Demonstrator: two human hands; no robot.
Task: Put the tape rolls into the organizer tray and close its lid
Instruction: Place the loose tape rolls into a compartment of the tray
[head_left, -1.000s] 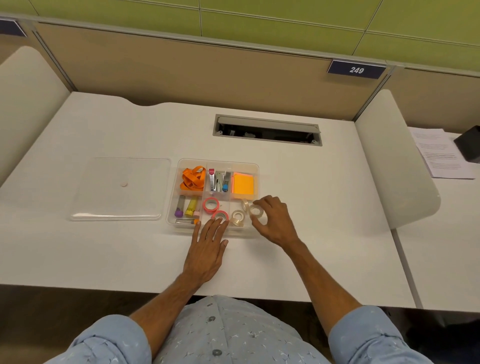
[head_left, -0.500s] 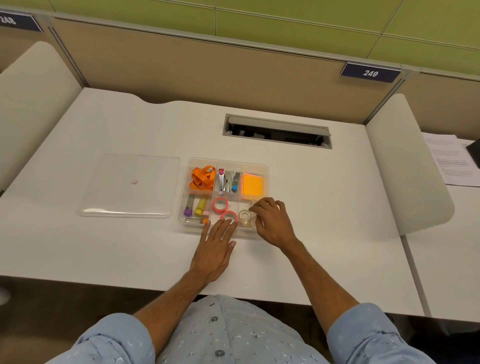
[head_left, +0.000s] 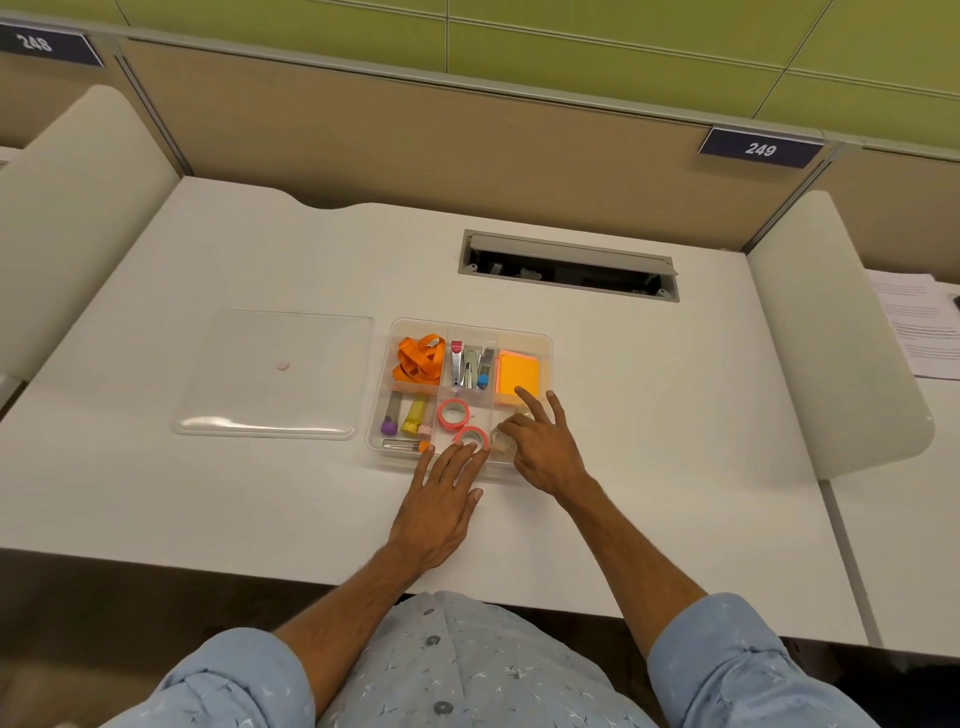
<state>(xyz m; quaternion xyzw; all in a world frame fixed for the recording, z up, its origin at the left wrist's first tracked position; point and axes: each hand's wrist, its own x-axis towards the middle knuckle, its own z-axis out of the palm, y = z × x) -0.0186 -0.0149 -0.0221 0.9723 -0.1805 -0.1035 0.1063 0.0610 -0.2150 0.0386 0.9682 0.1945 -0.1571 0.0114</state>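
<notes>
Lid (head_left: 275, 374) flat on desk (head_left: 649, 441), just left of organizer tray (head_left: 546, 344); tape rolls (head_left: 453, 414) in tray's near-middle compartment.

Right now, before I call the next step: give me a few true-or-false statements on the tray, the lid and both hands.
1. The lid is on the tray. False: it lies flat on the desk, left of the tray.
2. Two pink tape rolls sit in the tray's near middle compartment. True.
3. The right hand is lifting the sticky notes. False: it is over the tray's near right compartment, at the clear tape rolls.
4. The left hand lies flat on the desk, fingertips at the tray's near edge. True.
5. The orange strap is outside the tray. False: it fills the far left compartment.
</notes>
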